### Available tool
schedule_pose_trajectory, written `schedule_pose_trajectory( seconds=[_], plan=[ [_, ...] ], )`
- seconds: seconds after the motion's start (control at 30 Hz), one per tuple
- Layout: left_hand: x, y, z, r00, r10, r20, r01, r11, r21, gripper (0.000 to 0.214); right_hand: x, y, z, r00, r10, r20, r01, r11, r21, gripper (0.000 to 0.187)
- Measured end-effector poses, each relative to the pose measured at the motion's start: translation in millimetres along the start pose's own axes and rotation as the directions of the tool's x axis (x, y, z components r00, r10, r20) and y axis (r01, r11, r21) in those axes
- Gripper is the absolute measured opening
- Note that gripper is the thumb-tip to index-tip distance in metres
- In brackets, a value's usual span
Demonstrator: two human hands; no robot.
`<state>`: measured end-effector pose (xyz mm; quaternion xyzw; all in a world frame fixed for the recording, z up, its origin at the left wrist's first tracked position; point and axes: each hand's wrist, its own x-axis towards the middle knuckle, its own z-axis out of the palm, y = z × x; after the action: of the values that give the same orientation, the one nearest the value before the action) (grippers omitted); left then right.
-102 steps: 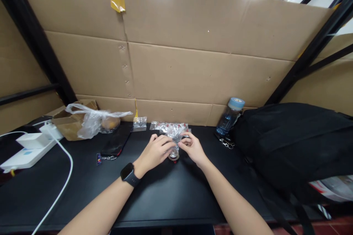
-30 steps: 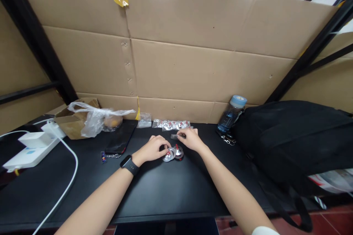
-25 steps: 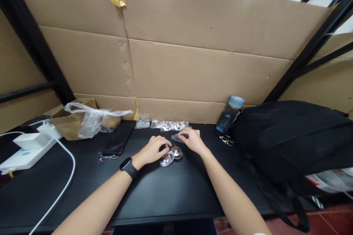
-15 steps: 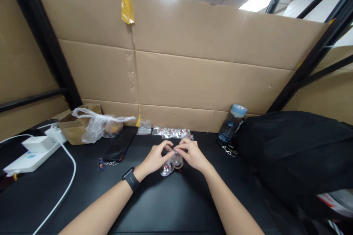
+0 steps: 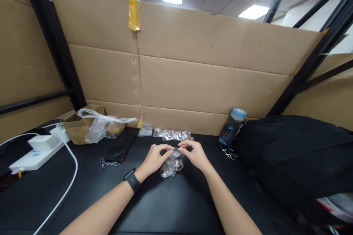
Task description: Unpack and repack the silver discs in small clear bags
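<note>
My left hand (image 5: 158, 156) and my right hand (image 5: 193, 152) meet over the middle of the black table (image 5: 165, 205). Thumbs and fingers of both are pinched on the top edge of a small clear plastic packet (image 5: 175, 149). Just below my fingertips lie several shiny, round, silvery pieces (image 5: 166, 170) with red marks, overlapping one another. Glare and my fingers hide the packet's contents. Beyond my hands, more round pieces in clear packets (image 5: 172, 134) form a row near the cardboard wall.
To the left are a white power strip (image 5: 35, 158) with a cable, a paper bag (image 5: 75, 130), a knotted plastic bag (image 5: 96, 128) and a black phone (image 5: 122, 145) with a charm. On the right stand a blue-lidded bottle (image 5: 231, 126) and a black bag (image 5: 295, 158).
My fingertips have drawn slightly apart, with the packet's edge now showing between them. The camera view has tilted up a little. The round pieces below stay about where they were.
</note>
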<state>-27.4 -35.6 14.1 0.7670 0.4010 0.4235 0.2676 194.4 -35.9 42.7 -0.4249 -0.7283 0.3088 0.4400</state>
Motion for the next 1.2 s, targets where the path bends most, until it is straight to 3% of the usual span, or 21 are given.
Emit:
schedule_pose_trajectory(
  seconds=[0.1,0.2,0.33,0.53,0.67,0.97,1.2],
  plan=[
    [2,-5,2.4,0.995,-0.045,-0.091,0.031,0.988,-0.150,0.022,-1,-1,-3,0.998,-0.013,0.068,0.015,0.999,-0.029,0.026],
    [4,-9,4.5,0.990,-0.079,-0.115,0.047,0.965,-0.259,0.020,-2,-1,-5,0.997,0.002,0.076,0.003,0.998,-0.064,0.022],
    [5,-7,4.4,0.994,-0.058,-0.097,0.028,0.957,-0.288,0.024,0,0,-5,0.999,0.003,0.033,-0.001,0.999,-0.043,0.031],
    [7,-5,3.6,0.978,-0.042,-0.205,-0.024,0.951,-0.308,0.020,0,-2,2,0.998,-0.043,-0.048,0.046,0.996,0.073,0.042],
    [7,-2,3.1,0.979,-0.090,-0.184,-0.009,0.879,-0.476,0.028,-1,2,8,1.000,-0.003,0.007,0.003,1.000,-0.011,0.026],
    [11,-9,-15.8,0.935,-0.172,-0.310,0.052,0.931,-0.360,0.029,0,11,15,0.991,0.130,0.017,-0.131,0.978,0.163,0.034],
    [15,-16,-26.0,0.929,-0.163,-0.333,0.045,0.941,-0.334,0.031,0,8,17,0.982,0.184,0.036,-0.187,0.952,0.242,0.033]
  ],
)
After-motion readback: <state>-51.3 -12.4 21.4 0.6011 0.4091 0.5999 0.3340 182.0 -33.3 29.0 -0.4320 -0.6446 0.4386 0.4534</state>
